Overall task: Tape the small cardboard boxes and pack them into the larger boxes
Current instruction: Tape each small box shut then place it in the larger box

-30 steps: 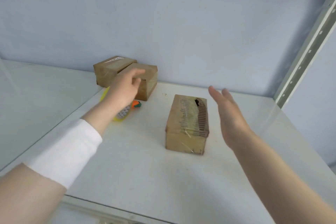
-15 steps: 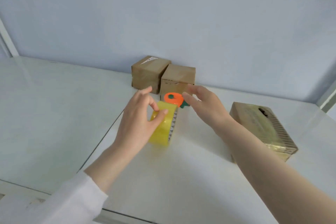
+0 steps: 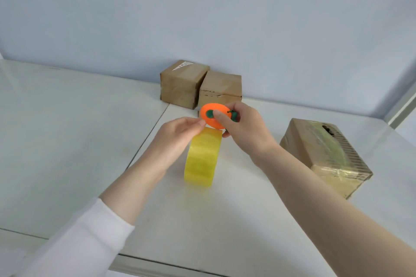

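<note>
Roll of yellowish clear tape (image 3: 202, 159) stands on edge mid-worktop (image 3: 67, 141). Left hand (image 3: 177, 139) pinches its top; right hand (image 3: 244, 130) fingers pinch an orange round cutter (image 3: 210, 117) above it. Right of the roll, oblong cardboard box (image 3: 324, 155) already wrapped; behind it, two small brown boxes (image 3: 200, 87), taping unclear. No larger boxes visible; packing likely all ahead.

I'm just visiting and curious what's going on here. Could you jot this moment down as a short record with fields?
Surface: white table
Left hand: pinching the top of a yellow tape roll standing on edge
Right hand: holding an orange and green tape cutter above the roll
Back, by the wall: two small cardboard boxes, side by side
Right: a longer taped cardboard box
</note>
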A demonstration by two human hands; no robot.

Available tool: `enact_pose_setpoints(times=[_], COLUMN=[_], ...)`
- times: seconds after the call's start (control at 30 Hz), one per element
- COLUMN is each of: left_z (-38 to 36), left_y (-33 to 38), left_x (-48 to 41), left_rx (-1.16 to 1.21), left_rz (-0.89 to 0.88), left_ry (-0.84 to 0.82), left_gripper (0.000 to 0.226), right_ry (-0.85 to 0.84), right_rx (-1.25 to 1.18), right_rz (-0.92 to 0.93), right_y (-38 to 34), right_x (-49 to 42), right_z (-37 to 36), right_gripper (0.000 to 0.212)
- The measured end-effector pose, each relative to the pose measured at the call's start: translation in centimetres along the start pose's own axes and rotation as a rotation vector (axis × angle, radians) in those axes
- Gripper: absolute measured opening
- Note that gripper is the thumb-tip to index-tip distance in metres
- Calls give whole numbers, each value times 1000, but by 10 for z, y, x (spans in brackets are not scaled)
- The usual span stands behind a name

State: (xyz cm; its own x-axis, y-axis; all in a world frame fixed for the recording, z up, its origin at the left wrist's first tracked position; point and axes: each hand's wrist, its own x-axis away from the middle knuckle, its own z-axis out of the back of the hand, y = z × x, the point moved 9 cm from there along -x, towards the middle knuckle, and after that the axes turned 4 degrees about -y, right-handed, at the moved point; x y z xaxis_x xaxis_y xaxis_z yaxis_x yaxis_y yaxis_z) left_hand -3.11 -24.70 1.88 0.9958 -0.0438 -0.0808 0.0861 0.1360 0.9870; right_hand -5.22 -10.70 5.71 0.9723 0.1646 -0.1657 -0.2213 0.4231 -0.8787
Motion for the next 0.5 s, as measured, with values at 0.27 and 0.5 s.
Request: enact_pose_setpoints(times=[0.27,0.5], left_z=[-23,-98], left_y=[66,139], left_x=[-5,2], left_rx=[-174,-249], left_rz=[-315,-508], left_ry=[38,58], left_gripper=[16,27], right_ry=[328,551], right_rx=[81,-109], right_rz=[286,163], right_y=[-39,-34], right_x=[38,58], right_z=[52,136], right_gripper=[12,11])
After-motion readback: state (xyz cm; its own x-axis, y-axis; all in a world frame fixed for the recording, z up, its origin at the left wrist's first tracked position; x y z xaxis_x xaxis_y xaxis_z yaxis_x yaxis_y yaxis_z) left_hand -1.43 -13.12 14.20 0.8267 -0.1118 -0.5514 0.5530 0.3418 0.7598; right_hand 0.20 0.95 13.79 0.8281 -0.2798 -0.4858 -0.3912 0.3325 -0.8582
